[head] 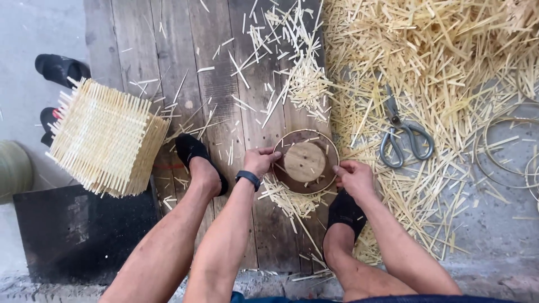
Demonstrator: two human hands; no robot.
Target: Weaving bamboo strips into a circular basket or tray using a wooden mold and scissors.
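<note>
A round wooden disc (304,161) with a thin wire ring (331,147) around it lies on dark wooden boards between my feet. My left hand (260,160), with a black wristband, grips the ring's left edge. My right hand (354,177) holds the right edge of the same ring. Both hands are closed on it. Bamboo slivers lie under and around the disc.
A stack of woven bamboo mats (104,137) stands at the left. Grey scissors (403,133) rest on a big heap of bamboo strips (438,62) at the right. Loose wire rings (508,151) lie far right. Black sandals (59,68) and a black sheet (84,230) are at the left.
</note>
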